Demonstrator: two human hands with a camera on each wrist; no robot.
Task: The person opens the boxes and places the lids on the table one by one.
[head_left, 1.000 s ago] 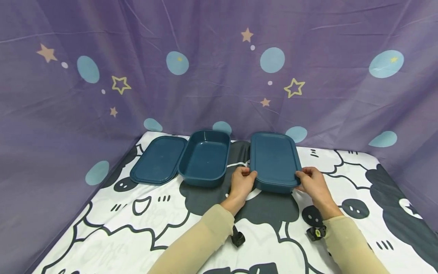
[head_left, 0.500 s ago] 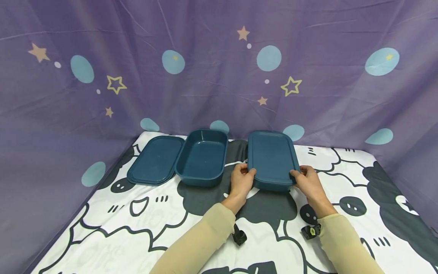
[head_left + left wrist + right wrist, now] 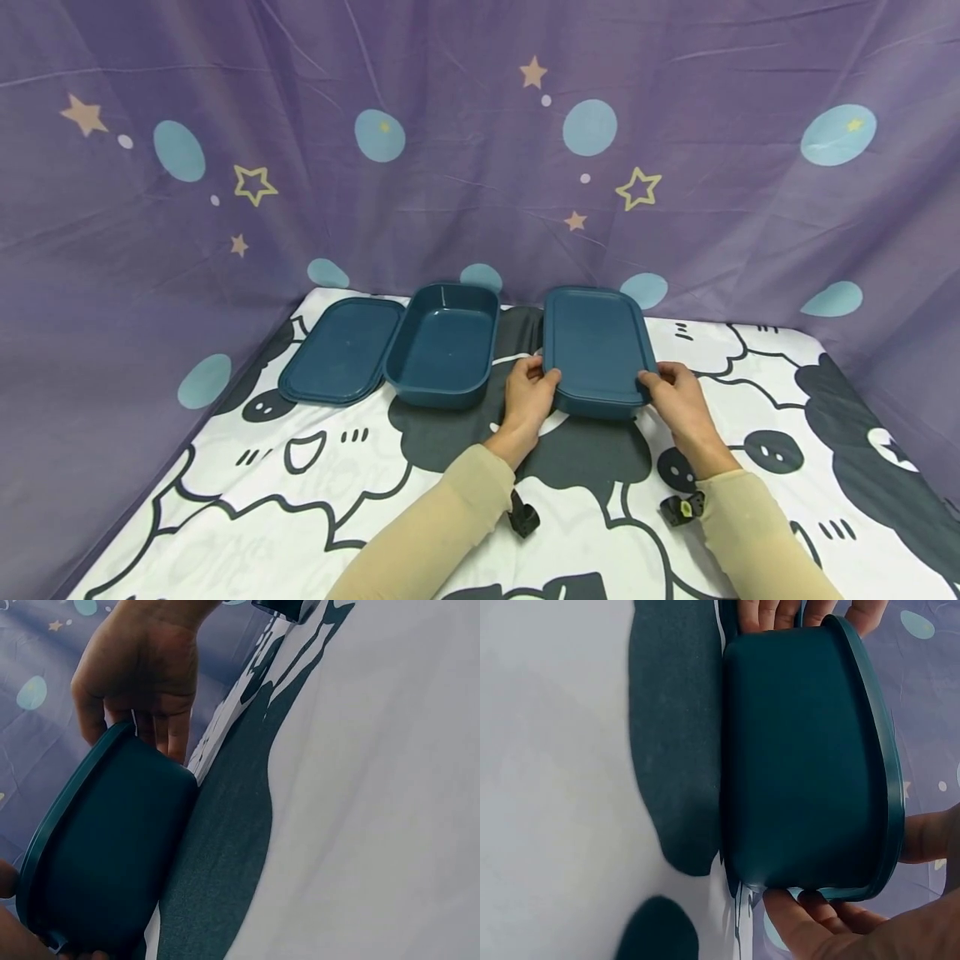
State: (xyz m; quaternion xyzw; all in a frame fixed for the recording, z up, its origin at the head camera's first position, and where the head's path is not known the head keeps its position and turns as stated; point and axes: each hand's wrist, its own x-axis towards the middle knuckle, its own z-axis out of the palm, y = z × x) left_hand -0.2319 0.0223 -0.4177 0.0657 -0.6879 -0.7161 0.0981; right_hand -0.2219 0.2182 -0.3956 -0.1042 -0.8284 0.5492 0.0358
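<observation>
A dark blue rectangular food container with its lid on (image 3: 598, 346) stands on the cloth to the right of centre. My left hand (image 3: 528, 406) grips its near left corner, the thumb on the lid's edge and the fingers against the side. At the near right corner my right hand (image 3: 681, 408) holds it the same way, thumb on top. Both wrist views show the container's near side wall (image 3: 112, 847) resting on the cloth, with the lid rim (image 3: 881, 750) along its top edge. The lid appears seated along that side. What is inside cannot be seen.
Left of the lidded one, a matching container (image 3: 446, 354) stands uncovered, with a bare bottom. A loose blue lid (image 3: 343, 350) lies flat to its left, against its side. Purple curtain (image 3: 480, 150) hangs behind the black-and-white patterned cloth (image 3: 300, 508).
The head view has shifted slightly. My right hand has moved a little inward along the container's corner since a second ago. Over the last half second almost nothing differs.
</observation>
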